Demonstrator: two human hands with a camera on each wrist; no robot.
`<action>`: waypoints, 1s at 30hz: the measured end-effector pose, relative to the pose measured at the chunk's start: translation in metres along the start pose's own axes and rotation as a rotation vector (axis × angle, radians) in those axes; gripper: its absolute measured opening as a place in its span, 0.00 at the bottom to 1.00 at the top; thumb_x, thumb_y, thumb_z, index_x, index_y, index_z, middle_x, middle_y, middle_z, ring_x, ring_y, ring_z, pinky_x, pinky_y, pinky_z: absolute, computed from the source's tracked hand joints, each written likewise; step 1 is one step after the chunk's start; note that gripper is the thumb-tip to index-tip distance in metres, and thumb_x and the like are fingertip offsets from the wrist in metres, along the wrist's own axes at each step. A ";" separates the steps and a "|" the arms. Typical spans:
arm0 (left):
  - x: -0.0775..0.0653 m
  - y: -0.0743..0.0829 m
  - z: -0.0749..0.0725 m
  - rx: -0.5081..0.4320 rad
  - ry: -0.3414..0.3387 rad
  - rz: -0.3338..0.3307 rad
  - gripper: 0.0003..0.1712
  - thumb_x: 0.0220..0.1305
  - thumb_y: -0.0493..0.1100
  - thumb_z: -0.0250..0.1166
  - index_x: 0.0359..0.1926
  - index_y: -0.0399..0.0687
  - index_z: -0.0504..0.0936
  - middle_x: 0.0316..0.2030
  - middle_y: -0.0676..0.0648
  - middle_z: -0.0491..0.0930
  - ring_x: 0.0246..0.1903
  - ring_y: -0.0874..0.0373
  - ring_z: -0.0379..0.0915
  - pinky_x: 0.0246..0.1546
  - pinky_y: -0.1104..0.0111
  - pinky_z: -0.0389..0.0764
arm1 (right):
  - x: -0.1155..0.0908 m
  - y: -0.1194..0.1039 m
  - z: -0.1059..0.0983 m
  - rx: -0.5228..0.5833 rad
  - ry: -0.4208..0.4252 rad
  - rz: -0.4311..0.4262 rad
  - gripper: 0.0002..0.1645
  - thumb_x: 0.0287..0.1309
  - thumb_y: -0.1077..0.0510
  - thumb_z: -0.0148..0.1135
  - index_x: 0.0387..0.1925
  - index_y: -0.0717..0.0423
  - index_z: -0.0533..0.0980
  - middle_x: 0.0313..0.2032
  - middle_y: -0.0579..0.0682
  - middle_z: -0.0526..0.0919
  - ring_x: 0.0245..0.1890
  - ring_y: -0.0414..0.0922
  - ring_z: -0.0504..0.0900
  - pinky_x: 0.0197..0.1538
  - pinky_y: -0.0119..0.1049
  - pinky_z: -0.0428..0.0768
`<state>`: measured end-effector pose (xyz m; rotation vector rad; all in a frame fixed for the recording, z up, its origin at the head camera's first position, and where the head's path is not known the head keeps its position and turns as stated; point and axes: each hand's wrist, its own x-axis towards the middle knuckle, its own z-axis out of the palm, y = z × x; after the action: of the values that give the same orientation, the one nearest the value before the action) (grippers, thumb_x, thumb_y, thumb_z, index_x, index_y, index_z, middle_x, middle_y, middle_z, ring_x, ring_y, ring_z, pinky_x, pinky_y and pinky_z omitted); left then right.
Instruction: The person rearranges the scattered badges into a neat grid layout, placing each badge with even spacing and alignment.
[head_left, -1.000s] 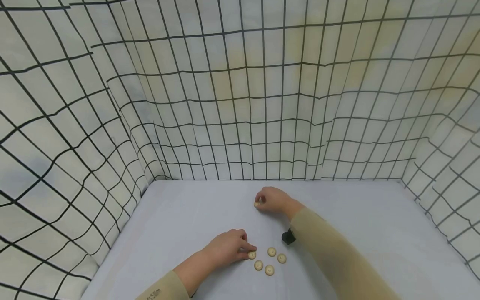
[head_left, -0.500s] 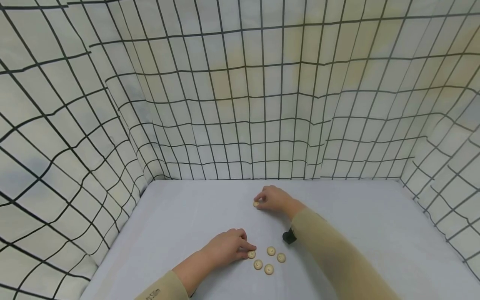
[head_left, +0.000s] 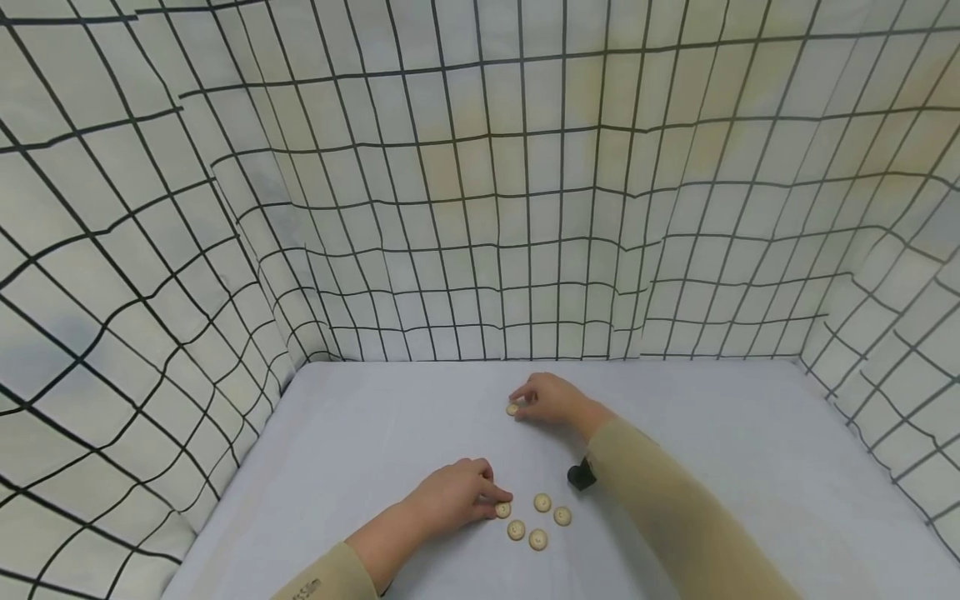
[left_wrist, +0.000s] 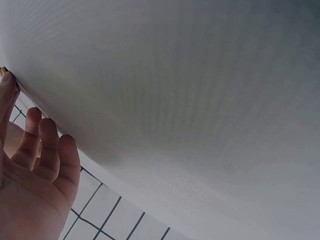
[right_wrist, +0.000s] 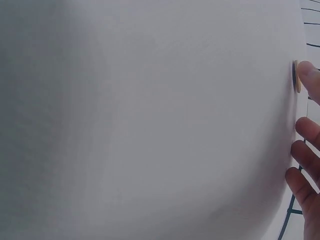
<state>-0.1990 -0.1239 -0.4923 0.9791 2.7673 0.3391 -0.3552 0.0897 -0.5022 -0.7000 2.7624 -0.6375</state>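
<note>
My left hand (head_left: 453, 496) pinches a round cream-coloured button (head_left: 503, 509) between thumb and index finger, low on the white table. Further back, my right hand (head_left: 551, 398) has another such button (head_left: 512, 410) between thumb and index finger, close over the tabletop. Several loose buttons lie flat just right of the left fingertips: a back one (head_left: 542, 502), a right one (head_left: 562, 516), a front one (head_left: 537, 540) and a left one (head_left: 516, 530). In the right wrist view that hand's button (right_wrist: 298, 82) shows edge-on against a fingertip (right_wrist: 307, 70); its other fingers are spread apart.
White table cloth (head_left: 360, 425) spreads around both hands. White walls with a black grid (head_left: 517, 283) rise behind it and at both sides. A small black device (head_left: 581, 475) sits under the right sleeve (head_left: 660, 508), just behind the loose buttons.
The right index finger has straightened slightly, and more of the button there shows. The left hand and the loose buttons have stayed in place.
</note>
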 end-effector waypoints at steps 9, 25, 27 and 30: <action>-0.001 0.003 -0.003 0.008 0.003 0.007 0.17 0.60 0.53 0.71 0.52 0.68 0.87 0.38 0.60 0.74 0.32 0.69 0.64 0.33 0.73 0.71 | -0.008 0.003 -0.003 0.088 0.015 0.067 0.22 0.55 0.43 0.72 0.52 0.37 0.83 0.42 0.40 0.79 0.45 0.41 0.76 0.51 0.42 0.75; -0.003 0.006 -0.004 -0.006 0.005 -0.004 0.17 0.60 0.53 0.71 0.52 0.68 0.87 0.37 0.60 0.73 0.32 0.68 0.64 0.32 0.73 0.71 | -0.033 0.006 -0.011 0.090 -0.032 -0.031 0.19 0.52 0.44 0.75 0.48 0.35 0.85 0.39 0.38 0.80 0.39 0.38 0.76 0.42 0.37 0.76; -0.003 0.005 -0.004 -0.005 0.009 0.000 0.17 0.60 0.53 0.71 0.52 0.68 0.87 0.37 0.61 0.73 0.31 0.69 0.64 0.32 0.73 0.71 | -0.039 0.005 -0.012 0.076 -0.046 -0.054 0.19 0.52 0.44 0.75 0.48 0.35 0.85 0.40 0.37 0.80 0.40 0.38 0.76 0.42 0.37 0.76; -0.003 0.004 -0.003 -0.003 0.014 0.003 0.17 0.60 0.53 0.71 0.52 0.68 0.87 0.37 0.61 0.73 0.31 0.69 0.64 0.32 0.74 0.71 | -0.048 0.003 -0.013 0.056 -0.070 -0.094 0.20 0.52 0.44 0.75 0.48 0.35 0.85 0.40 0.37 0.81 0.41 0.37 0.76 0.44 0.37 0.76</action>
<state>-0.1948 -0.1230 -0.4876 0.9842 2.7777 0.3518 -0.3191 0.1206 -0.4869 -0.8270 2.6504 -0.6924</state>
